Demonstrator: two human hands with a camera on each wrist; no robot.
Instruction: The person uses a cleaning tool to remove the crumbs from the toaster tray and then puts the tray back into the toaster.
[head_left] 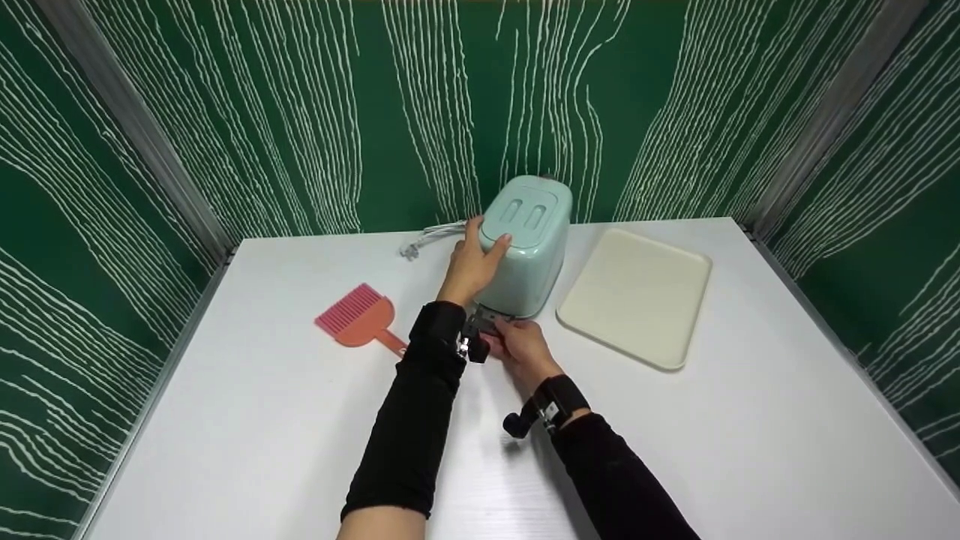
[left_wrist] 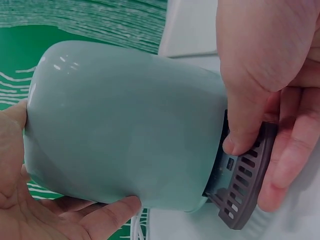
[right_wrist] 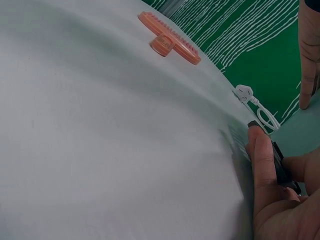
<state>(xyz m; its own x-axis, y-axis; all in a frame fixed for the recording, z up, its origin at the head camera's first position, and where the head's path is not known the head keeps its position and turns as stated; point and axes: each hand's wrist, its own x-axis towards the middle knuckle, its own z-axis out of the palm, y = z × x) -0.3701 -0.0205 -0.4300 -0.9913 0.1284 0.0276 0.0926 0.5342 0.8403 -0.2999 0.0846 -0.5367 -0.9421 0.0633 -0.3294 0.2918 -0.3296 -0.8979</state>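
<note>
Mint-green toaster (head_left: 534, 259) stands nr the back edge of the white table (head_left: 757, 427), approx. mid-width, two oblong slot shapes on its top. L hand (head_left: 471, 266) grips it, thumb & fingers spread apart over the top edge & side. R hand (head_left: 525, 351) is at the base on the near end, thumb & fingers pinching a dk grey slotted crumb tray (left_wrist: 259, 171), which sticks partway out of the toaster. White power plug (head_left: 409, 251) w/ its cord lies just L of the toaster, nr the back edge. Orange hand brush (head_left: 367, 328) w/ pink bristles is further L, handle end hidden by the L sleeve (head_left: 412, 420). Cream rectangular tray (head_left: 637, 300) lies flat just R of the toaster, apart from it. Green wall (head_left: 300, 112) w/ wavy white lines behind.
</note>
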